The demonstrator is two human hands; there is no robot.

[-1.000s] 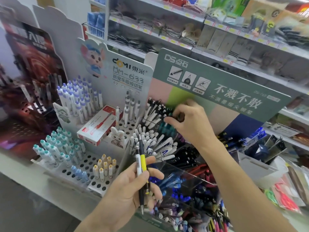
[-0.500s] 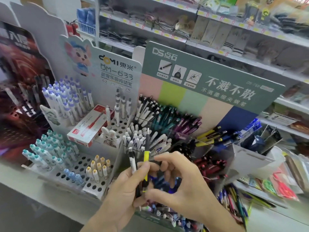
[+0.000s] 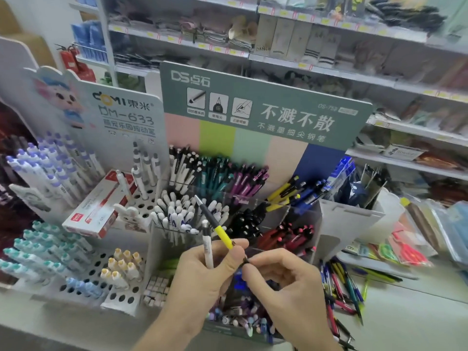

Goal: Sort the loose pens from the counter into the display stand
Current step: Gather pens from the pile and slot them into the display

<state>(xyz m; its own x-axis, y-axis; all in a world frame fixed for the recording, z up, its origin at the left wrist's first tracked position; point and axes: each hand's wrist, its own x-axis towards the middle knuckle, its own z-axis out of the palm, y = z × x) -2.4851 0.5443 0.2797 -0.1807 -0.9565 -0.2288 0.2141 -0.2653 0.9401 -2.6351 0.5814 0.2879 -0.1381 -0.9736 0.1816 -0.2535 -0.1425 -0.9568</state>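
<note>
My left hand (image 3: pixel 202 272) grips a white pen (image 3: pixel 207 245) that stands upright in its fingers, in front of the green-headed display stand (image 3: pixel 266 115). A yellow and black pen (image 3: pixel 215 221) slants up to the left between my hands; my right hand (image 3: pixel 286 282) pinches its lower black end, and my left thumb touches its barrel. The stand's clear compartments hold white, teal, purple, black, red, yellow and blue pens. Several loose pens (image 3: pixel 342 287) lie on the counter right of the stand.
A white peg stand (image 3: pixel 121 297) with pastel pens and a red and white pen box (image 3: pixel 98 206) sits to the left. A white cardboard holder (image 3: pixel 354 216) and packaged goods lie to the right. Store shelves (image 3: pixel 304 64) run behind.
My right hand came back from the stand's upper row to my left hand and took hold of the yellow and black pen, which now tilts left. The view shifted left.
</note>
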